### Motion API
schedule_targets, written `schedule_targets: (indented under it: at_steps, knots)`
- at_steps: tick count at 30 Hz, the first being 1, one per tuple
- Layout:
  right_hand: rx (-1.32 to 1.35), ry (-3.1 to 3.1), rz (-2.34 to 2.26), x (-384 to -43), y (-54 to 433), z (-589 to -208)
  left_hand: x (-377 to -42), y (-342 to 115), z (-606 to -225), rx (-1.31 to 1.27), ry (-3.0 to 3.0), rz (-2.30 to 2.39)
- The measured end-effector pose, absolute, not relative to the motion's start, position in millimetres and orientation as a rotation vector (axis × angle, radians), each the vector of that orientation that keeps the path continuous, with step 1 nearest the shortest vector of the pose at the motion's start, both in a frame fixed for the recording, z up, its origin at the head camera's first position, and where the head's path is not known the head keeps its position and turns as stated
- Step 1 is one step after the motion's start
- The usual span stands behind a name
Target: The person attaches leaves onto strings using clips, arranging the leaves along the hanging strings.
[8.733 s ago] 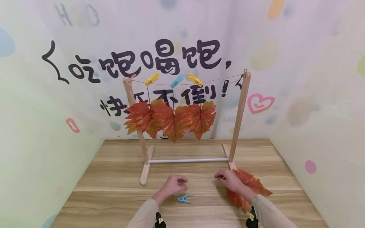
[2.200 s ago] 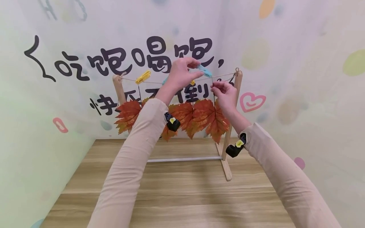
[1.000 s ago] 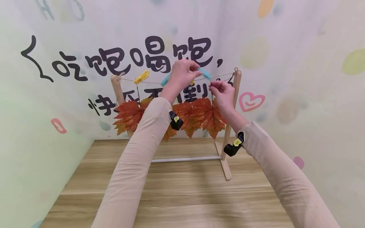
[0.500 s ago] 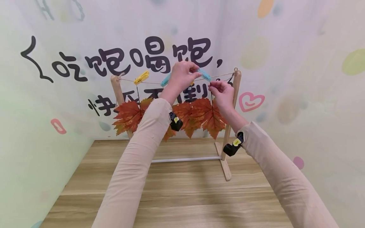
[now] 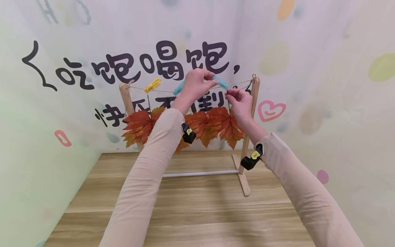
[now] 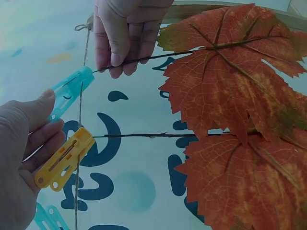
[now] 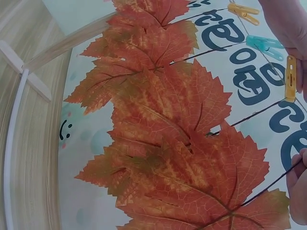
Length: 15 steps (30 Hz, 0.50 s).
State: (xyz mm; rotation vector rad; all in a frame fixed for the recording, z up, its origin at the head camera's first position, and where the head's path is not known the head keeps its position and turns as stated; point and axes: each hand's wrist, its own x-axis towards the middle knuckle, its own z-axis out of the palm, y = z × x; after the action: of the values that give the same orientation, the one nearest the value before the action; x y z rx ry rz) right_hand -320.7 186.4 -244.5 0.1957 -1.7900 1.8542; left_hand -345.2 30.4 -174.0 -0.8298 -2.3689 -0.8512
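Observation:
My left hand pinches the handle end of a blue clothespin, which sits across the twine near its right part. In the left wrist view, the dark stem tip of a red-orange artificial maple leaf meets the clothespin's nose. My right hand pinches that stem just below the clip, thumb against fingers. Left of it, other leaves hang by their stems from a yellow clothespin, a second blue clothespin and a second yellow clothespin. My left forearm partly covers them in the head view.
A wooden stand holds the twine between a left post and a right post. A white rod joins its feet low over the wood-grain table. Behind stands a wall with printed lettering.
Earlier, the leaf and blue clothespin lay on the table; both hands have since raised them to the twine. Over the last second my right fingers have edged slightly closer to the clip.

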Motion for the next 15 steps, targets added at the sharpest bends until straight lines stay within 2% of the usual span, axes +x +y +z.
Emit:
schedule_targets:
  at_steps: [15]
  knots:
    - [0.204,-1.808,1.839,-320.1,189.8,-248.1,-338.9,29.1,-171.6,-0.874,-2.347,-0.780]
